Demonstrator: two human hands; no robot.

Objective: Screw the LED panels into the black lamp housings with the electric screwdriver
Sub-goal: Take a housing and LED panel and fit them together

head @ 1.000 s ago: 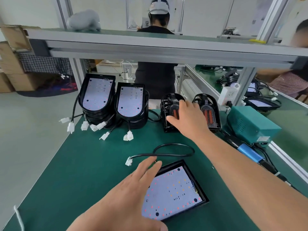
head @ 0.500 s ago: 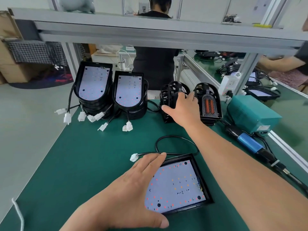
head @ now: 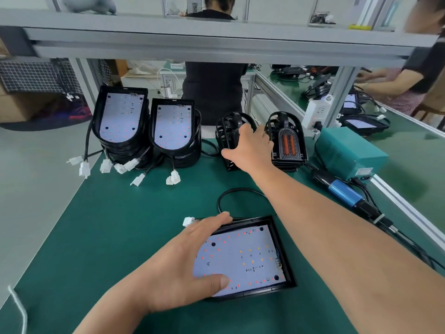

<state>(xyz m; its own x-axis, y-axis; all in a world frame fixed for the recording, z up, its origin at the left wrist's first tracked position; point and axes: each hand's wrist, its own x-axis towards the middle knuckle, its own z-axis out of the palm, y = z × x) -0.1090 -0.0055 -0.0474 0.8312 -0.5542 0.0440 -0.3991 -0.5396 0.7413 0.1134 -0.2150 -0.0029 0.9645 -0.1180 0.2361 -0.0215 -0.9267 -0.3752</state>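
Note:
A black lamp housing [head: 285,259] with a white LED panel [head: 248,256] in it lies flat on the green mat near me. My left hand [head: 185,263] holds its left side, fingers over the far edge and thumb on the panel. My right hand [head: 250,147] reaches to the back and grips an empty black housing [head: 226,133] standing on edge. A second empty housing stack [head: 287,143] with orange inserts stands to its right. The blue electric screwdriver [head: 344,192] lies on the mat at right, untouched.
Two stacks of panel-fitted housings [head: 122,116] [head: 173,125] with white connectors stand at back left. A teal power box [head: 349,153] sits at right beside the mat's edge rail. A grey frame beam [head: 216,44] crosses overhead. People work beyond the bench.
My right hand has gone farther back and closed round the standing empty housing. My left hand has slid onto the flat housing's left edge, thumb on the panel.

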